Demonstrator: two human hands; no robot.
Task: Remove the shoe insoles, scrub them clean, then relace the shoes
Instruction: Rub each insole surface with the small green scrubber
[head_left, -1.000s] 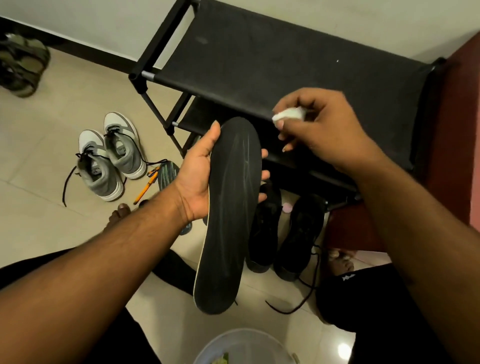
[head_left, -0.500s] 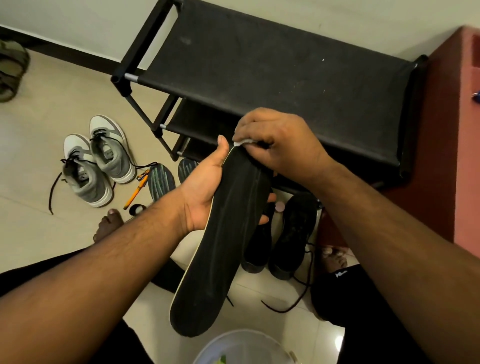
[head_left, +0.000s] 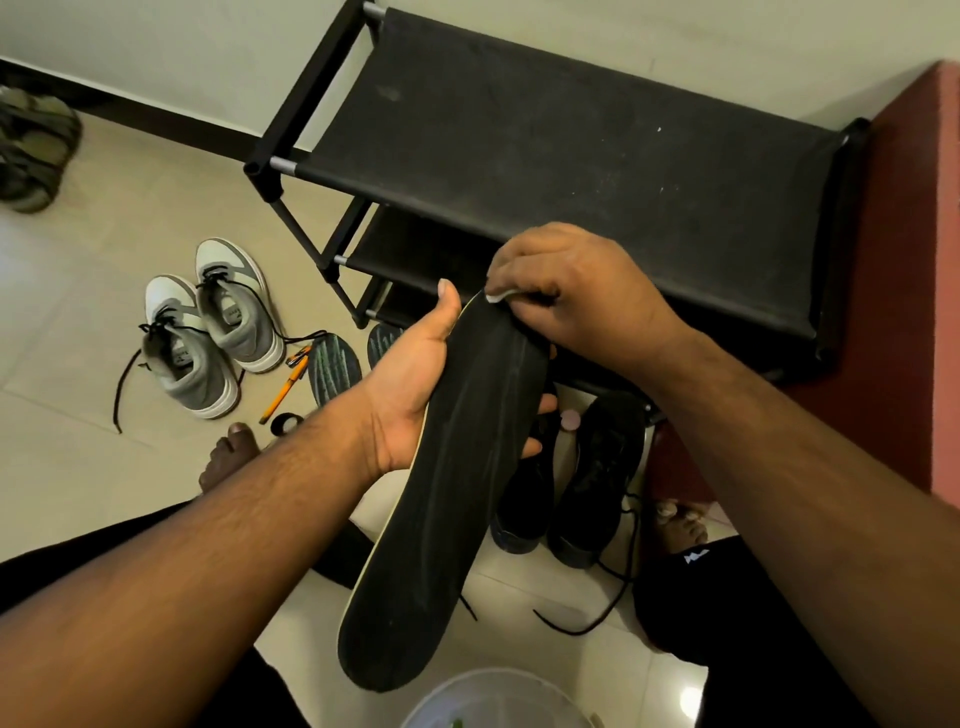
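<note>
Scrubbing step in hand. Left hand (head_left: 415, 395) gripped the black insole (head_left: 457, 493) at mid-length, fingers wrapped behind it, thumb up along its edge, holding it aloft above the floor and the black shoes (head_left: 571, 483). Right hand (head_left: 566, 291) pinched a small white scrubbing piece (head_left: 496, 296) in curled fingers, pressed at the insole's top end. Next move likely calls for firm strokes down its length while the left hand braces. Insole looked long, dark, faintly streaked, pale-edged.

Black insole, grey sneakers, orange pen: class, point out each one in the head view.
black insole (head_left: 457, 499), head view, middle of its dark top face.
grey sneakers (head_left: 208, 343), head view, between the two.
orange pen (head_left: 283, 391), head view, mid-barrel.
</note>
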